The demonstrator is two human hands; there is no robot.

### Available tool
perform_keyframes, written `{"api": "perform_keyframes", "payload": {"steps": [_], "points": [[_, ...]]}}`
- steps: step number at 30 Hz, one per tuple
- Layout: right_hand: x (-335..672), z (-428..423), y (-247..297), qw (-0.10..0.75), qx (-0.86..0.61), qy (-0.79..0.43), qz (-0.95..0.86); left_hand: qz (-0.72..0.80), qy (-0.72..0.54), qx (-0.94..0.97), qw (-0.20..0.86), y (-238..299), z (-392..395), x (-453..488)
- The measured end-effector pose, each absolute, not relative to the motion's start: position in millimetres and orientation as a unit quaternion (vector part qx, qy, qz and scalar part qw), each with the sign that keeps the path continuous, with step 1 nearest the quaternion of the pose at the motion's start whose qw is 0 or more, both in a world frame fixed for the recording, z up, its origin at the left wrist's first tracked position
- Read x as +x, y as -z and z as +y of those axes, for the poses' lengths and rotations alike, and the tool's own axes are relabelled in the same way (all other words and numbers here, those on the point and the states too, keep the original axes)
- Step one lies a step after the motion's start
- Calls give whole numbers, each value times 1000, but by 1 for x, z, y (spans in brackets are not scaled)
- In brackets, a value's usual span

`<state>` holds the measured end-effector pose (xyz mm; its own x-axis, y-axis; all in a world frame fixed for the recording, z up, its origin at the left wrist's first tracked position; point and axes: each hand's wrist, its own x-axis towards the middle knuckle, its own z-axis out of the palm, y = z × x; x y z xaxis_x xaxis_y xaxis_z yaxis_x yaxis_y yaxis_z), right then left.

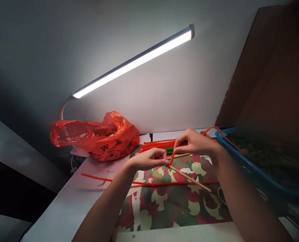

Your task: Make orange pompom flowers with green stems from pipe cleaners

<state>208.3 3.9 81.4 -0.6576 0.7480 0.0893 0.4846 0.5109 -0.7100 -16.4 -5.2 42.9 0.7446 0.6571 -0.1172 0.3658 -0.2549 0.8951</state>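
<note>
My left hand is closed in a pinch at the near end of a thin wooden stick, which slants down to the right over the patterned mat. An orange-red pipe cleaner rises from that pinched end. Its upper part is between the thumb and finger of my right hand, also closed. Below both hands, a long red pipe cleaner lies across the table and mat. Just behind the fingers are a bundle of red pipe cleaners, some green pipe cleaners and a second stick.
A red plastic bag stands at the back left, under a lit bar lamp. At right is a blue basket with blurred dark green contents. A camouflage-patterned mat covers part of the white table. A brown panel stands behind the basket.
</note>
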Motion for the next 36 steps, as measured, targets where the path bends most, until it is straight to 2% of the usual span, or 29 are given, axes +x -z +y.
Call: {"api": "perform_keyframes", "payload": {"steps": [4, 10, 17, 19, 24, 28, 33, 36], "points": [[200, -5, -84, 204, -385, -228, -871, 386, -152, 808, 419, -43, -6, -16], [187, -14, -85, 242, -406, -70, -879, 442, -272, 800, 301, -35, -3, -11], [184, -12, -82, 267, -409, -38, -872, 522, -357, 747, 204, -27, -9, 2], [184, -11, -81, 276, -410, -41, -868, 530, -389, 723, 214, -25, -9, 5], [187, -7, -79, 307, -404, -95, -856, 478, -469, 678, 302, -25, -3, 6], [189, -1, -76, 354, -392, -219, -821, 440, -491, 654, 370, -29, 0, 5], [196, 18, -65, 354, -361, -385, -772, 375, -497, 638, 454, -36, -10, 8], [204, 28, -58, 336, -351, -441, -755, 330, -442, 683, 479, -40, -18, 5]]}}
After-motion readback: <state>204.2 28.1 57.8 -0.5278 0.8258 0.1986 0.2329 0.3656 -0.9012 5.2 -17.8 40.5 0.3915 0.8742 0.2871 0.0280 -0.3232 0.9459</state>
